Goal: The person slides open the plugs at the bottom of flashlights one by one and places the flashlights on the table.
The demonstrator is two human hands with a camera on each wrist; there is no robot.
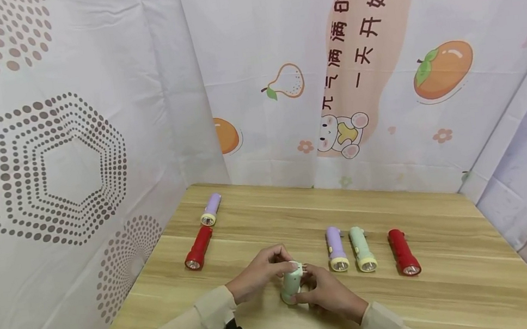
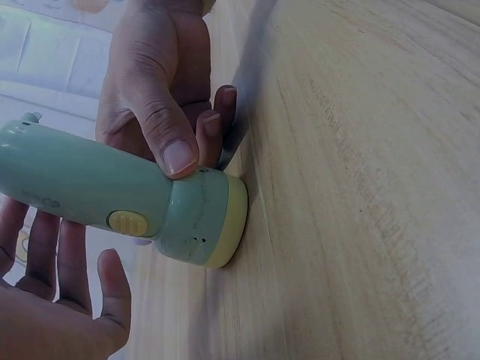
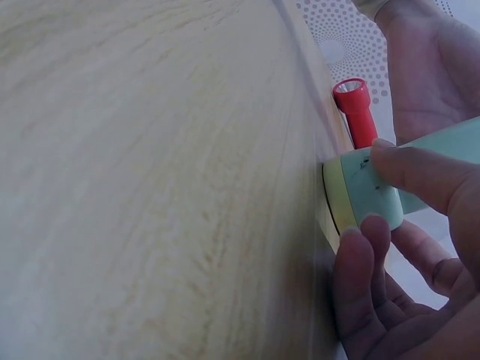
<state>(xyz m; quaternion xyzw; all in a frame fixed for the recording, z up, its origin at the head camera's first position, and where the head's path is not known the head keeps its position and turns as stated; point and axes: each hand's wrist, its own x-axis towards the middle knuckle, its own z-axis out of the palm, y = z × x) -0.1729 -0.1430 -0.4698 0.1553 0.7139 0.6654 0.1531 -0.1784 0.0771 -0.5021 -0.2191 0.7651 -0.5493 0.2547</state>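
A mint-green flashlight (image 1: 291,284) stands head down on the wooden table, its pale yellow rim (image 2: 231,221) against the wood. Its yellow switch (image 2: 128,223) shows in the left wrist view. My left hand (image 1: 263,270) holds the upper end, thumb and forefinger bent at the top. Beside that end, small metal prongs (image 1: 304,268) stick out to the right. Lower down, my right hand (image 1: 329,291) grips the flashlight's wide head, its thumb (image 3: 409,171) on one side and fingers on the other. The left fingertips are partly hidden behind the body.
To the right lie a purple flashlight (image 1: 335,249), another mint-green flashlight (image 1: 359,246) and a red flashlight (image 1: 402,251). At the left are a purple flashlight (image 1: 211,206) and a red flashlight (image 1: 199,246). Printed curtains (image 1: 261,148) hang along the table's edges.
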